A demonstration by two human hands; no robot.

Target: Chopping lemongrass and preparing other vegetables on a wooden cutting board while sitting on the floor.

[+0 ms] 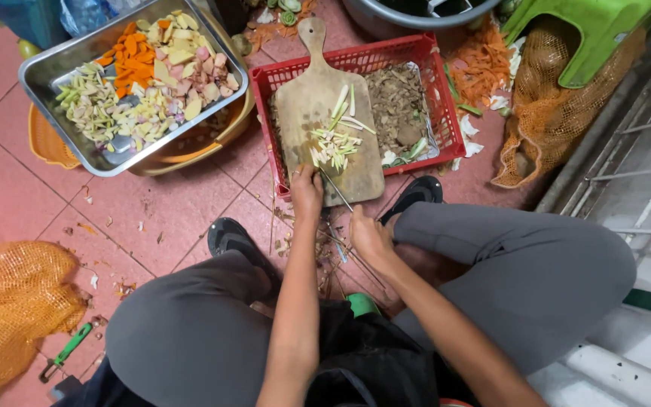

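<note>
Here, left hand [307, 192] clenched on knife [335, 188] at cutting board [325, 113] edge — board unsteady across red basket [446, 120], could tip; right hand [371, 237] grip unclear, near floor scraps.

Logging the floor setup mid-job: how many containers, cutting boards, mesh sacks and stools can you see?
Metal tray: 1
Orange basket under the tray: 1
Red crate: 1
Grey tub: 1
Wooden cutting board: 1
Orange mesh sacks: 2
Green stool: 1
Total: 8

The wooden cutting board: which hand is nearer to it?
Left. The left hand rests at the near edge of the cutting board; the right hand is lower, over the floor, apart from it.
</note>
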